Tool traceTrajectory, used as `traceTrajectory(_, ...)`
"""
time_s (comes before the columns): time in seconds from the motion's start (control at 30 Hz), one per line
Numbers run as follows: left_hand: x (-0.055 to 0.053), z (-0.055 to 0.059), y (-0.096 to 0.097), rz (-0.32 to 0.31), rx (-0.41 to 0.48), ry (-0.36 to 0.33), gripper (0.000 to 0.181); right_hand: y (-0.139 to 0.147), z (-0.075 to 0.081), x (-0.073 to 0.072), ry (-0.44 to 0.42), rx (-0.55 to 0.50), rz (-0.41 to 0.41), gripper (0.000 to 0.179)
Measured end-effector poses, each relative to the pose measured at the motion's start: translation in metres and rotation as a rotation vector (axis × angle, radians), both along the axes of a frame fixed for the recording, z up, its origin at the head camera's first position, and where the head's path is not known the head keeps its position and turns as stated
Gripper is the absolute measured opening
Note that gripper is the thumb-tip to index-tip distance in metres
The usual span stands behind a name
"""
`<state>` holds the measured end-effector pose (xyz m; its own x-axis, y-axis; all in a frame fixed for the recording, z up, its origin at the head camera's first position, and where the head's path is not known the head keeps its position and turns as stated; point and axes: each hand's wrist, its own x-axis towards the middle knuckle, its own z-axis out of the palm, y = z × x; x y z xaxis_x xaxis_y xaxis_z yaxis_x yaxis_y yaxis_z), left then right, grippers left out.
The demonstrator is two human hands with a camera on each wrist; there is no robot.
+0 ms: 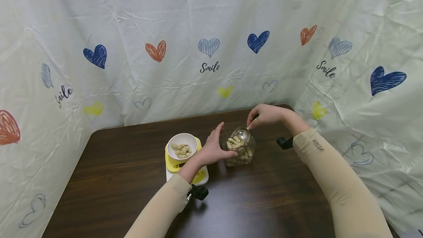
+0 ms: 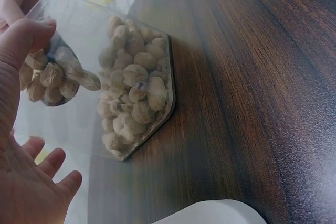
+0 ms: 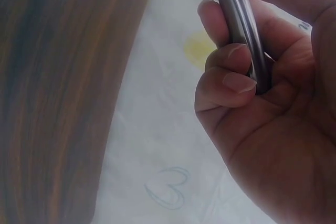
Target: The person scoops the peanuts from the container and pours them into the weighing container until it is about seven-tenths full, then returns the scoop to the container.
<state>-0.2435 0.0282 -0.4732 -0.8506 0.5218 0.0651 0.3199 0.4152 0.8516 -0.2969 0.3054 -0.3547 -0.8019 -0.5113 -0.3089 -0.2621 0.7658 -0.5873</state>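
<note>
In the head view a clear plastic container point(image 1: 240, 161) of unshelled peanuts point(image 2: 136, 85) stands on the table. My right hand point(image 1: 269, 115) is above it at the far right, gripping the handle of a metal scoop point(image 1: 243, 133). The scoop's bowl is at the container's mouth and carries several peanuts. The right wrist view shows fingers point(image 3: 228, 87) curled round the shiny handle point(image 3: 241, 24). My left hand point(image 1: 213, 148) lies at the container's left side, thumb across the near wall by the rim, fingers spread in the left wrist view.
Left of the container, a yellow and white kitchen scale point(image 1: 200, 177) bears a white bowl point(image 1: 170, 152) with several peanuts. The left forearm passes over the scale's near right part. A heart-printed cloth point(image 1: 185, 94) hangs behind the dark wooden table point(image 1: 122, 175).
</note>
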Motion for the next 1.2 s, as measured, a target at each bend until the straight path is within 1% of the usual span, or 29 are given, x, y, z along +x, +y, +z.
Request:
traceTrajectory(0.13, 0.0, 0.0, 0.0, -0.002, -0.006, 0.002, 0.121, 0.002, -0.001, -0.002, 0.0, 0.001, -0.024, 0.016)
traceTrajectory(0.3, 0.001, 0.0, -0.001, 0.008, -0.014, -0.004, 0.121, 0.007, -0.003, -0.006, -0.004, -0.04, -0.048, 0.018)
traceTrajectory(0.43, 0.001, 0.0, -0.002, 0.012, -0.016, -0.01, 0.121, 0.009, -0.005, -0.009, -0.003, -0.058, -0.045, 0.018)
traceTrajectory(0.57, 0.001, 0.001, -0.002, 0.013, -0.016, -0.008, 0.121, 0.009, -0.004, -0.009, -0.005, -0.055, -0.047, 0.018)
traceTrajectory(0.83, 0.001, 0.001, -0.001, 0.008, -0.015, -0.018, 0.12, 0.009, 0.001, -0.006, -0.041, -0.053, -0.049, 0.02)
traceTrajectory(1.0, 0.001, 0.0, -0.001, 0.009, -0.016, -0.021, 0.12, 0.01, 0.003, -0.008, -0.048, -0.058, -0.055, 0.021)
traceTrajectory(1.2, 0.001, 0.0, 0.0, 0.006, -0.008, -0.021, 0.119, 0.013, 0.01, -0.011, 0.014, -0.033, -0.027, 0.02)
